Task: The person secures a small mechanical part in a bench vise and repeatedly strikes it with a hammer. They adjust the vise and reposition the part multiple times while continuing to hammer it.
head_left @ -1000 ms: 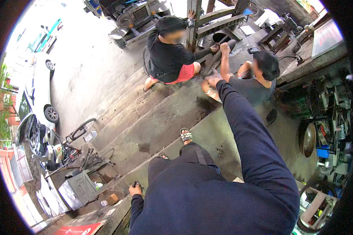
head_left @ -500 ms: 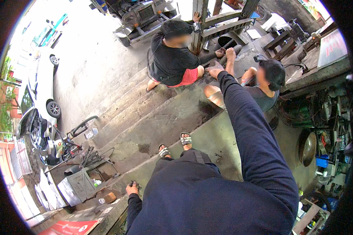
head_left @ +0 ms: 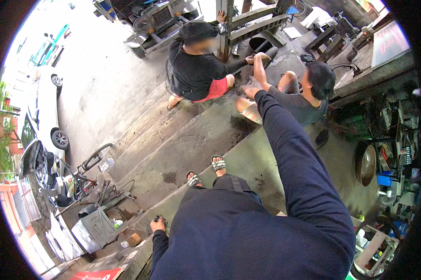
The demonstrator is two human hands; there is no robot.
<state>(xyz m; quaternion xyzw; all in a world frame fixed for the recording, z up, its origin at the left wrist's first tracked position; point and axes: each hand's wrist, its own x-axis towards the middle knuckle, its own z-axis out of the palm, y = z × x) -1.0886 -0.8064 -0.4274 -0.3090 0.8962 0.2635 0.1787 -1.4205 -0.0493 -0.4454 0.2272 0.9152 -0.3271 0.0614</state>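
My right arm reaches far forward, and my right hand (head_left: 251,87) hangs between two co-workers, its fingers stretched out and somewhat blurred. Low on the left, my left hand (head_left: 158,224) is closed around a small dark thing (head_left: 159,218) too small to name. A squatting person in a black shirt (head_left: 196,70) has one hand against an upright metal post (head_left: 223,35). That person's other hand meets the hand of a seated person in a grey shirt (head_left: 299,103), beside a dark, rounded, ribbed piece (head_left: 271,55).
Concrete steps (head_left: 150,140) run across in front of my sandalled feet. A bicycle (head_left: 87,170), a coiled dark cable (head_left: 107,193) and a white car (head_left: 49,109) are at left. On the right, a round metal pan (head_left: 366,164) stands near cluttered shelves.
My view has shifted slightly, so the scene sits further left. The seated person's raised arm has changed position at the dark ribbed piece. My left hand keeps its grip.
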